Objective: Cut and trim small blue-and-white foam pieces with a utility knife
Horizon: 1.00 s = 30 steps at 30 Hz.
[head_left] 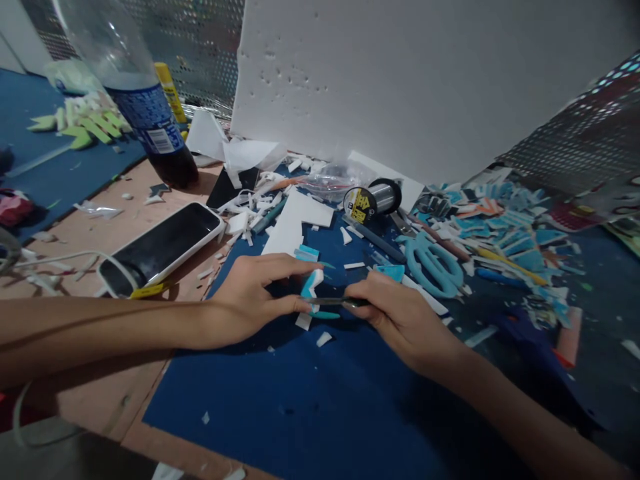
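Note:
My left hand [250,297] pinches a small blue-and-white foam piece [312,285] and steadies it on the dark blue sheet [320,393]. My right hand [400,313] is closed round a thin craft knife [330,301], whose blade points left and meets the foam piece beside my left fingertips. White foam offcuts [324,339] lie just below the piece.
A white-cased phone [160,248] lies to the left on the brown table. A cola bottle [145,113] stands at the back left. Light blue scissors [433,263], a wire spool [373,199], a large white foam board [400,80] and several blue scraps [515,233] crowd the back right.

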Tool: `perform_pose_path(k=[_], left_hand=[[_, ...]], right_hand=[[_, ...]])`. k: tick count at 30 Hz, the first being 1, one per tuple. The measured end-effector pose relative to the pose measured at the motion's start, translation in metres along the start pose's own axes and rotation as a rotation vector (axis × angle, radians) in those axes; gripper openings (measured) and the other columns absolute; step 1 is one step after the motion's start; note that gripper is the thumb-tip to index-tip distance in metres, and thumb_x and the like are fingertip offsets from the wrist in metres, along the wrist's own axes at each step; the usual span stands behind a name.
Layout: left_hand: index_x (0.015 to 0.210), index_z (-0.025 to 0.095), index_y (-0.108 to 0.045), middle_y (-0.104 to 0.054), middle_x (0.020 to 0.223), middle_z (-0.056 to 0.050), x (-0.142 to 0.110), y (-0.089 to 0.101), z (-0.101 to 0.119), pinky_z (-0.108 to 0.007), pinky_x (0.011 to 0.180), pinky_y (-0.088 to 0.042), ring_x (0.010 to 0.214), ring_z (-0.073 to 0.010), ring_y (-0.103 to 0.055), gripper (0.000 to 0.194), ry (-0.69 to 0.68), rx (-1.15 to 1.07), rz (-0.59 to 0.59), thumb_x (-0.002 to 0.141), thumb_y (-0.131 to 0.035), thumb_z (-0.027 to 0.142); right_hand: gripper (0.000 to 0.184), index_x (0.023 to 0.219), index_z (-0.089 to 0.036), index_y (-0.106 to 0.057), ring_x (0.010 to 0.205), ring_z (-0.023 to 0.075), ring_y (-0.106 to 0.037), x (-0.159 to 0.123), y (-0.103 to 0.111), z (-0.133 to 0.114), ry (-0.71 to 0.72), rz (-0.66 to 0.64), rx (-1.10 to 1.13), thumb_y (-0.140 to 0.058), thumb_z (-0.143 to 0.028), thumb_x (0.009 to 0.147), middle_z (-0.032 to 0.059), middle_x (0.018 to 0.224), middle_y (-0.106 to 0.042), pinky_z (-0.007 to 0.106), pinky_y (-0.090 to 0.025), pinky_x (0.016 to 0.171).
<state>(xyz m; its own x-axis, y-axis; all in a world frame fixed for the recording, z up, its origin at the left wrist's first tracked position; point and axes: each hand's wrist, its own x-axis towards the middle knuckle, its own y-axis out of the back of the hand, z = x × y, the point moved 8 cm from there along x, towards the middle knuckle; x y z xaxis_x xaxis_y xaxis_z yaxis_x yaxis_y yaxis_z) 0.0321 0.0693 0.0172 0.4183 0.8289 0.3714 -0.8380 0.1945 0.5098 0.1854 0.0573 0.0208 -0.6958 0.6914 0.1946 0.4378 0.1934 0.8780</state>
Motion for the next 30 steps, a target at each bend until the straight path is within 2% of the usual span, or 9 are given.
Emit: perform_pose_path(k=[6, 12, 18, 26, 30], left_hand=[[0.107, 0.013, -0.07, -0.074, 0.098, -0.006, -0.0016, 0.0006, -0.0002, -0.019, 0.08, -0.055, 0.086, -0.0153, -0.069, 0.031, -0.008, -0.03, 0.005, 0.076, -0.075, 0.018], [0.106, 0.015, -0.072, -0.075, 0.096, -0.005, -0.001, 0.0011, 0.001, -0.02, 0.08, -0.055, 0.082, -0.0147, -0.07, 0.035, -0.02, -0.028, 0.016, 0.072, -0.078, 0.02], [0.104, 0.01, -0.072, -0.075, 0.094, -0.007, -0.0011, 0.0033, 0.0035, -0.015, 0.08, -0.053, 0.082, -0.0129, -0.07, 0.036, -0.05, -0.039, 0.053, 0.07, -0.08, 0.017], [0.105, 0.013, -0.072, -0.075, 0.094, -0.007, -0.0017, 0.0037, 0.007, -0.019, 0.079, -0.056, 0.084, -0.015, -0.07, 0.033, -0.105, -0.021, 0.054, 0.073, -0.077, 0.018], [0.106, 0.017, -0.072, -0.075, 0.095, -0.007, -0.0018, 0.0029, 0.006, -0.022, 0.079, -0.058, 0.082, -0.0161, -0.071, 0.032, -0.084, -0.029, 0.035, 0.074, -0.077, 0.021]], right_hand=[[0.023, 0.088, -0.019, -0.056, 0.062, 0.0183, -0.047, 0.0017, -0.0041, -0.0026, 0.027, -0.018, -0.049, -0.036, -0.022, 0.098, 0.0047, 0.068, -0.059, 0.029, -0.034, 0.054], [0.023, 0.09, -0.019, -0.056, 0.063, 0.0176, -0.047, 0.0004, -0.0054, 0.0002, -0.002, -0.027, -0.043, -0.035, -0.021, 0.098, 0.0041, 0.068, -0.058, 0.027, -0.034, 0.055], [0.024, 0.09, -0.019, -0.055, 0.063, 0.0173, -0.046, 0.0005, -0.0045, -0.0017, 0.025, -0.023, -0.047, -0.034, -0.021, 0.099, 0.0041, 0.069, -0.058, 0.027, -0.035, 0.055], [0.022, 0.087, -0.018, -0.056, 0.061, 0.0173, -0.045, 0.0029, -0.0087, -0.0054, 0.031, 0.031, -0.105, -0.036, -0.016, 0.097, 0.0034, 0.065, -0.056, 0.027, -0.033, 0.052], [0.023, 0.087, -0.017, -0.056, 0.06, 0.0171, -0.045, 0.0031, -0.008, -0.0053, 0.042, 0.046, -0.108, -0.036, -0.016, 0.097, 0.0035, 0.066, -0.057, 0.027, -0.034, 0.052]])
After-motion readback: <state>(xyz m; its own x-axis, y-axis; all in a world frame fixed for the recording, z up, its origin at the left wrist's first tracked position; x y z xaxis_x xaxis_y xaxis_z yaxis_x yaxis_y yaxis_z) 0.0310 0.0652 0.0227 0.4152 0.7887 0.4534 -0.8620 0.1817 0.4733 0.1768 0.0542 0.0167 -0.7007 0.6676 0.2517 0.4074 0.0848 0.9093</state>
